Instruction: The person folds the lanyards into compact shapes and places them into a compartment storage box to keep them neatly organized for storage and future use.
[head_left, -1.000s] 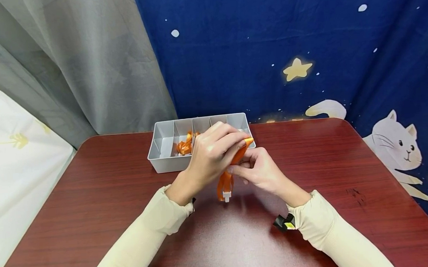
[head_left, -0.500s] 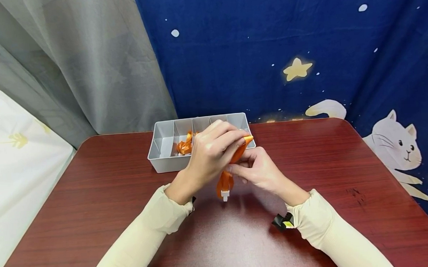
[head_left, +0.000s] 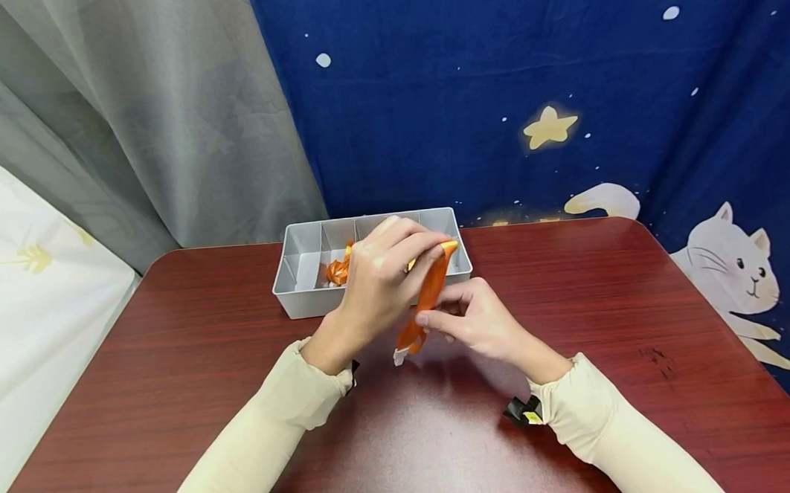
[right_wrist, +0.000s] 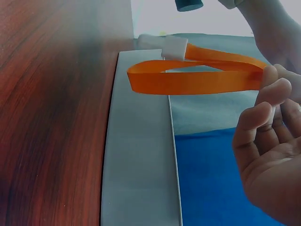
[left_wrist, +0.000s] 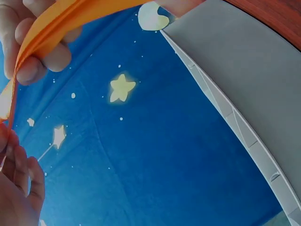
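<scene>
An orange lanyard (head_left: 432,285) with a white plastic clip (head_left: 399,356) hangs slanting above the table, clip end lowest. At its top end, my left hand (head_left: 382,266) pinches the folded strap between thumb and fingers. Lower down, my right hand (head_left: 477,317) holds the strap with thumb and fingertips. The right wrist view shows the strap (right_wrist: 197,84) forming a loop, with the white clip (right_wrist: 175,48) beside it and my right hand (right_wrist: 273,150) at the right. In the left wrist view, the orange strap (left_wrist: 70,19) runs between both hands.
Behind the hands stands a grey divided tray (head_left: 314,303). One of its compartments holds a bundled orange lanyard (head_left: 338,270); the left hand hides part of the tray. The reddish-brown table (head_left: 192,346) extends to both sides, with a blue curtain (head_left: 461,109) behind it.
My left hand has moved slightly up and left with the strap's top end. The clip has swung left and upward, and more of the strap shows between the hands. The right hand has barely moved.
</scene>
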Available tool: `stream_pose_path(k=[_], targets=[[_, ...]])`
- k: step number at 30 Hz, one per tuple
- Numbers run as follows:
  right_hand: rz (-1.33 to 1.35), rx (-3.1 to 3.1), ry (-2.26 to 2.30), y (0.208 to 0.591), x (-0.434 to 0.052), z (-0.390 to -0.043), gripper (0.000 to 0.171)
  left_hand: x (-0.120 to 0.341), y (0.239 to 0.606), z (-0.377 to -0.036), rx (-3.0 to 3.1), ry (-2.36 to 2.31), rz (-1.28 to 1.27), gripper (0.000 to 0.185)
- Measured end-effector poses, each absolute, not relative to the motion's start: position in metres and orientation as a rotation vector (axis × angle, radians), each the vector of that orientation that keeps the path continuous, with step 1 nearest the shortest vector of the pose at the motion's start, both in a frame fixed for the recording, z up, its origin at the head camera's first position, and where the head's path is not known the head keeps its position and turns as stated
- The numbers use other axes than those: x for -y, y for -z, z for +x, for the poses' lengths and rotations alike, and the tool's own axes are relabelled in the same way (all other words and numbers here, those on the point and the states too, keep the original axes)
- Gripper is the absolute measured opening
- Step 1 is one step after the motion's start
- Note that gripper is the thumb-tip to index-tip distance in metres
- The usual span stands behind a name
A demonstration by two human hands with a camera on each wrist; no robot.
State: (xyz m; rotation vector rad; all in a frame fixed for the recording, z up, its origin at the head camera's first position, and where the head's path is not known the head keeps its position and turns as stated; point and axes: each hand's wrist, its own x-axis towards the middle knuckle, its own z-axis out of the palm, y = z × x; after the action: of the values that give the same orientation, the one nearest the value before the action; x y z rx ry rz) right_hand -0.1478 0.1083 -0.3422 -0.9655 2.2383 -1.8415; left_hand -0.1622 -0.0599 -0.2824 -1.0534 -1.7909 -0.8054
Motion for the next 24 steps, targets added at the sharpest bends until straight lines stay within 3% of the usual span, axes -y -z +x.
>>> stream_pose_path(k=[24], targets=[[-0.997,-2.164,1.906,0.338,-0.114,-0.136,0.006,0.074,0.287,-0.173,2.009,0.755,-0.723,0.026]])
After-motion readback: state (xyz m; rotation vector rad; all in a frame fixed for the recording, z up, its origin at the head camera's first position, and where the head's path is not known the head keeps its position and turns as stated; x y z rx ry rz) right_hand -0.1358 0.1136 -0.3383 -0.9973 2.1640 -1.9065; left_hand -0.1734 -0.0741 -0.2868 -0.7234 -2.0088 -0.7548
